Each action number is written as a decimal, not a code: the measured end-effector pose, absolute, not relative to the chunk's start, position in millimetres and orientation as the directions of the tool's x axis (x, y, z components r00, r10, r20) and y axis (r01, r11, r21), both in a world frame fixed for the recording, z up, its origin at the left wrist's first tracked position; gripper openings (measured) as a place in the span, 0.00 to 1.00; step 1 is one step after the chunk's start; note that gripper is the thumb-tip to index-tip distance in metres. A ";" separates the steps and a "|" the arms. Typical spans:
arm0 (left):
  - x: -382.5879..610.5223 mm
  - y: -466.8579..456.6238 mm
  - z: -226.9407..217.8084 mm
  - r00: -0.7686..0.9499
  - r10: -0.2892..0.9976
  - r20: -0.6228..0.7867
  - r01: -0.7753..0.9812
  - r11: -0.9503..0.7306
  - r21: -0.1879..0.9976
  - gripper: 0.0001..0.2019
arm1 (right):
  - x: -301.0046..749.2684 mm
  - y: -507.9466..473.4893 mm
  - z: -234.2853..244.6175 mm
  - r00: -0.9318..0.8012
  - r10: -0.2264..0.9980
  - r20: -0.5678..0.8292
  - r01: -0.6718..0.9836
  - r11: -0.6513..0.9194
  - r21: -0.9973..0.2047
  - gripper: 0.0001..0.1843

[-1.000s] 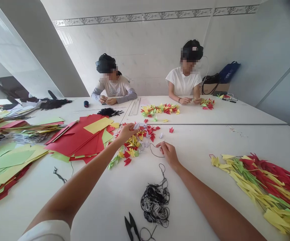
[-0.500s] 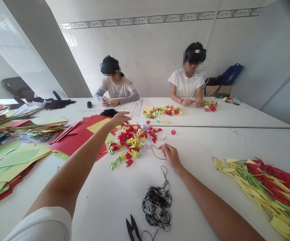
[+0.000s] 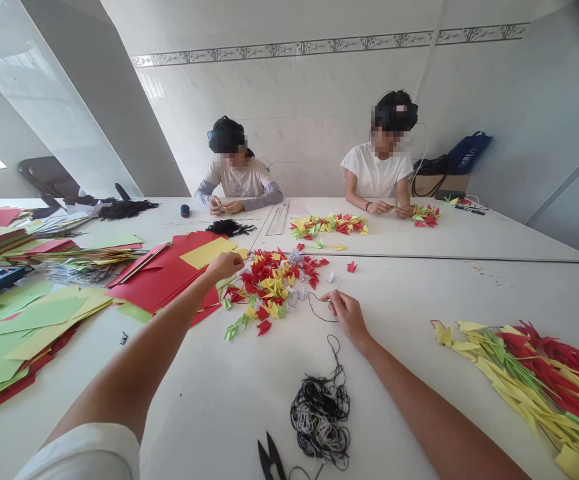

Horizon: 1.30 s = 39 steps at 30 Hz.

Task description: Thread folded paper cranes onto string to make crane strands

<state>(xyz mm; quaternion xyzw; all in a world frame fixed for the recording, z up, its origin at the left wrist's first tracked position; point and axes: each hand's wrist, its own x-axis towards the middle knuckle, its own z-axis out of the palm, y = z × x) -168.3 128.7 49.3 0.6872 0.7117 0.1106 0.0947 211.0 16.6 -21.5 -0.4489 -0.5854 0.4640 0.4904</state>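
My left hand (image 3: 224, 265) is curled closed at the left edge of a heap of small red, yellow and green folded paper pieces (image 3: 272, 283); what its fingers hold is hidden. My right hand (image 3: 345, 310) rests on the white table (image 3: 229, 393) just right of that heap, pinching the end of a thin black thread (image 3: 315, 313) that loops on the tabletop. A tangle of black and white thread (image 3: 319, 417) lies nearer me, with small black snips (image 3: 269, 460) at the bottom edge.
Red, yellow and green paper sheets (image 3: 169, 270) are stacked at the left. A long strung bundle of folded pieces (image 3: 529, 373) lies at the right. Two people sit across the table, hands on their own paper piles (image 3: 329, 223), and bags (image 3: 449, 163) stand behind.
My left hand reached out past the heap with fingers spread, then pulled back and closed at the heap's left edge. My right hand stayed on the thread.
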 end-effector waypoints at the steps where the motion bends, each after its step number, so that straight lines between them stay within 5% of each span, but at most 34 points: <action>1: -170.2 130.1 51.4 -0.044 0.999 0.019 0.960 0.037 0.279 0.09 | 210.7 17.0 -22.0 -0.115 0.981 0.158 0.071 0.167 -0.983 0.28; 10: -167.2 132.2 41.2 0.043 0.996 -0.085 0.949 -0.014 0.314 0.11 | 210.4 16.5 -21.4 -0.118 0.981 0.155 0.071 0.164 -0.984 0.29; 17: -156.6 156.7 32.8 -0.042 0.994 0.099 0.960 0.012 0.281 0.21 | 209.9 18.1 -22.3 -0.114 0.979 0.166 0.068 0.175 -0.982 0.29; 23: -147.5 163.6 23.5 -0.056 0.993 0.105 0.967 0.027 0.255 0.12 | 210.1 19.5 -24.0 -0.119 0.978 0.174 0.038 0.179 -0.983 0.29; 35: -153.2 144.3 43.0 0.016 0.999 -0.042 0.974 -0.006 0.224 0.16 | 209.4 19.0 -23.8 -0.123 0.978 0.170 0.074 0.180 -0.981 0.30; 39: -136.0 144.9 53.6 -0.058 0.997 0.045 0.984 0.049 0.173 0.18 | 210.0 19.6 -24.4 -0.127 0.976 0.174 0.082 0.186 -0.979 0.30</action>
